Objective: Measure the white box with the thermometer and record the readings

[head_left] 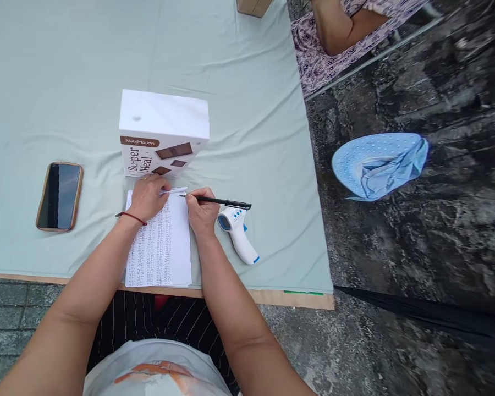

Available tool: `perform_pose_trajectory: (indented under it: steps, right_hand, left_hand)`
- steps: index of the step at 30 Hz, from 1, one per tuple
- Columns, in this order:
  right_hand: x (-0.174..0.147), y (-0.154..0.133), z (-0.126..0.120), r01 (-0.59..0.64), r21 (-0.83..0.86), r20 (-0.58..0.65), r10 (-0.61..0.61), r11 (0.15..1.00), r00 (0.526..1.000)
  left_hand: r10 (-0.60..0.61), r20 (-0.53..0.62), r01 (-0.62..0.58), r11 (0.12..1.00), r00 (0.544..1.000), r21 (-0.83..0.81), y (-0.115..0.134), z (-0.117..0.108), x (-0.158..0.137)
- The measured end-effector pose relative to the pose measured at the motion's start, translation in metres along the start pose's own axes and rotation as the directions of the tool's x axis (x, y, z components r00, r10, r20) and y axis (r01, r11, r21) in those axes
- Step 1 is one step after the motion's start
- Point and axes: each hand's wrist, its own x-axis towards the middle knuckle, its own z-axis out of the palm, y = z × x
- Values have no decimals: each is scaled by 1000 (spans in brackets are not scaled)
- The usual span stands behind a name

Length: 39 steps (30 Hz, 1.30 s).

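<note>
In the head view, my right hand point(203, 212) is closed round a black pen point(226, 203), its tip near the top edge of the paper sheets point(159, 247). The sheets are covered in rows of small handwriting. My left hand point(149, 197) lies over their upper left corner, thumb and fingers closed on the curled top edge. A red cord circles that wrist. Just beyond it stands a white box point(164, 118) with brown print. Right beside my right hand lies a white and blue infrared thermometer point(240, 236).
A phone point(60, 196) lies to the left on the pale green tablecloth point(94, 55). At the top edge is a small brown box point(253, 6). Another person's arm point(334, 27) rests on patterned cloth. A blue hat point(379, 165) lies on the dark rocky surface at right.
</note>
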Motion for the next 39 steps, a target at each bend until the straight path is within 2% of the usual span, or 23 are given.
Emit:
perform_pose_trajectory:
  steps: [19, 39]
  right_hand:
    - [-6, 1, 2, 27, -45, 128, -21, 999, 992]
    - [-6, 4, 3, 33, -62, 162, -23, 998, 987]
  left_hand:
    - [5, -20, -5, 1000, 1000, -2, -3, 4, -3]
    - [-10, -5, 10, 1000, 1000, -2, -2, 3, -2]
